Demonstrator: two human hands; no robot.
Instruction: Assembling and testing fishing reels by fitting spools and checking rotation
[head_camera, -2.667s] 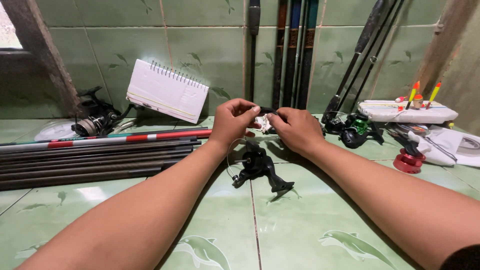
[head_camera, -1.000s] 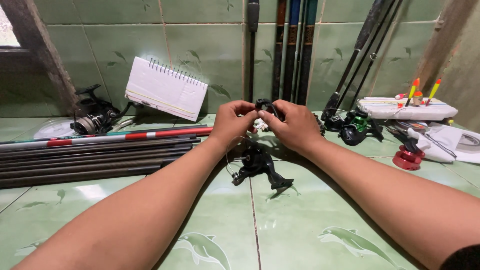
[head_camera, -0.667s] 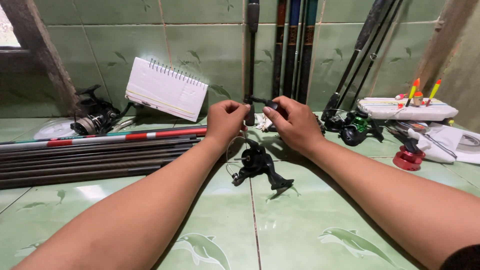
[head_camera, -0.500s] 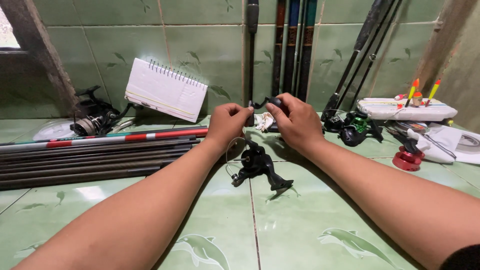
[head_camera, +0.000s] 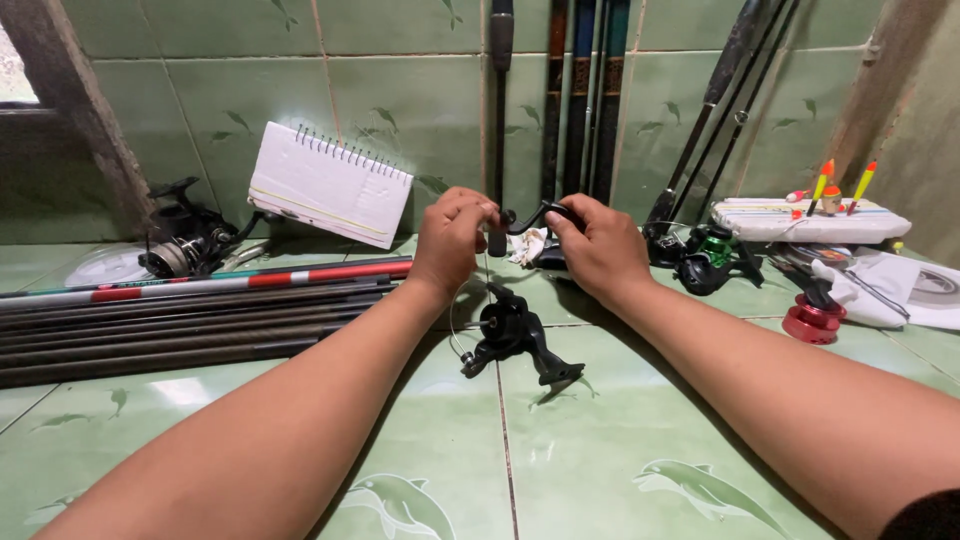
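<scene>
Hands meet at the centre of the frame, above the green tiled floor (head_camera: 620, 440); my left hand (head_camera: 452, 238) pinches shut on the dark knob end of a small black crank handle (head_camera: 530, 218), and my right hand (head_camera: 597, 245) closes its grip on the other end of that same bent arm; the black reel body (head_camera: 512, 338) lies on the tiles just below my wrists, a thin line looping off it toward the left. To do this well, I judge, I should keep both pinches firm and the handle level, turning with fingertips rather than wrists so nothing slips; the loose line ought to stay clear of my fingers. My fingers cover most of the handle, so its joint is hidden; a crumpled pale thing behind my hands is hard to make out; the rods (head_camera: 590, 90) leaning on the wall are cut off at the top, and the bundle of rod sections (head_camera: 170, 320) runs out at centre left.
</scene>
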